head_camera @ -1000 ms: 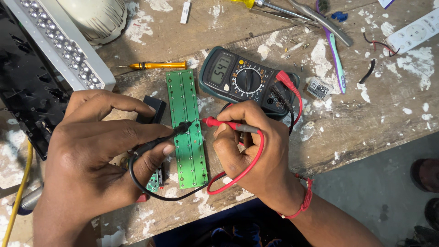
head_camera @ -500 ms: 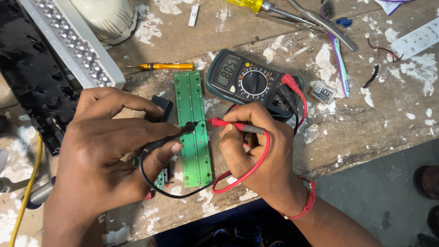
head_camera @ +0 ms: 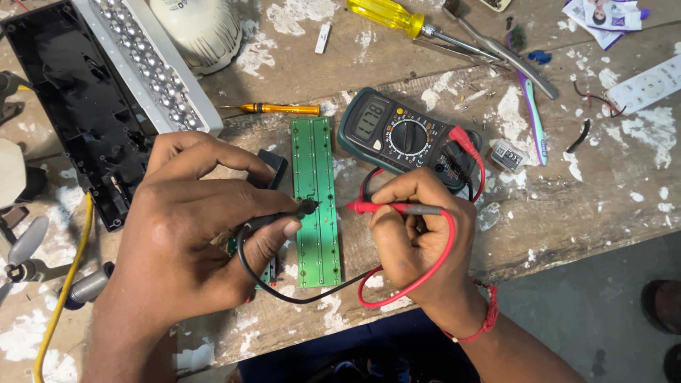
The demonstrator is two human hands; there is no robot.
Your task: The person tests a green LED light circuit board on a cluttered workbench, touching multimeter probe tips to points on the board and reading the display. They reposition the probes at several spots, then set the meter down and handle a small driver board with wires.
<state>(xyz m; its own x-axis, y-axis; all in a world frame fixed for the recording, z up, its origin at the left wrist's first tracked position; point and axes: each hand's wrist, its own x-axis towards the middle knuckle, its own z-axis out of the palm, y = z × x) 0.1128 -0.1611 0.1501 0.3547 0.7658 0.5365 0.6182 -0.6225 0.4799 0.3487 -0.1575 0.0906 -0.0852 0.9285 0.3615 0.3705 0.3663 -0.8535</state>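
The paint-spattered wooden workbench [head_camera: 425, 64] fills most of the view, its near edge running from seven o'clock towards three. At ten o'clock a black lamp housing [head_camera: 71, 106] with a white strip of small bulbs [head_camera: 152, 67] is cut off by the top edge. The left hand [head_camera: 191, 241] covers a small board beneath it, of which only green slivers show. It is closed around the black probe [head_camera: 284, 214], whose tip touches the long green circuit board [head_camera: 316, 206] lying at centre, between the two hands. The right hand [head_camera: 415, 237], at five o'clock from the board, pinches the red probe [head_camera: 376, 208]; its tip stands just off the board's right edge, contact hard to judge. The multimeter [head_camera: 404, 135] lies at one o'clock, its digits too small to read.
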